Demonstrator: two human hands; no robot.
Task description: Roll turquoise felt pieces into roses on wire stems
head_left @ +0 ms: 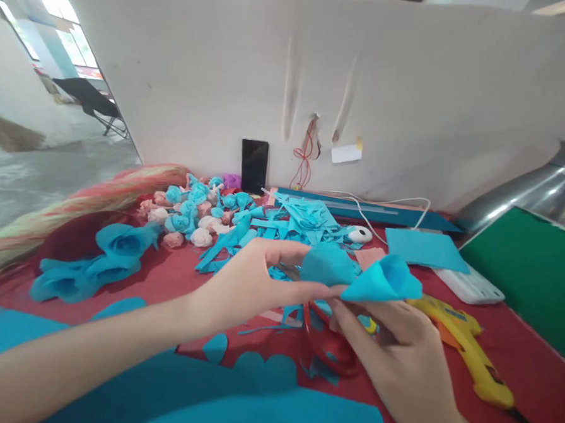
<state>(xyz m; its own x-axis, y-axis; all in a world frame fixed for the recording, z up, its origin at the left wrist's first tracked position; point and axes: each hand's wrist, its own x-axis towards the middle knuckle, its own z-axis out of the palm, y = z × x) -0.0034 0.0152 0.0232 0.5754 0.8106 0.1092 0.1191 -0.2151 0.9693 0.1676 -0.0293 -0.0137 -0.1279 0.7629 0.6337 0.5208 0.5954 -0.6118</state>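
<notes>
My left hand (pixel 260 280) pinches a rounded blue paper petal (pixel 328 264) between thumb and fingers. Just to its right, my right hand (pixel 398 353) grips the narrow end of a blue paper cone (pixel 385 280), rolled like the start of a flower. The fingertips of both hands meet where petal and cone come together. Below them lie red-handled scissors (pixel 329 356), partly hidden by my right hand. Loose cut petals (pixel 216 347) rest on the red cloth near the large blue paper sheets (pixel 234 401).
Finished blue paper flowers (pixel 120 241) sit at left, with small blue, pink and white roses (pixel 192 210) behind. Blue scraps (pixel 305 219) are heaped mid-table. A yellow glue gun (pixel 469 354) lies at right by a white calculator-like device (pixel 470 284). A phone (pixel 254 166) leans against the white panel.
</notes>
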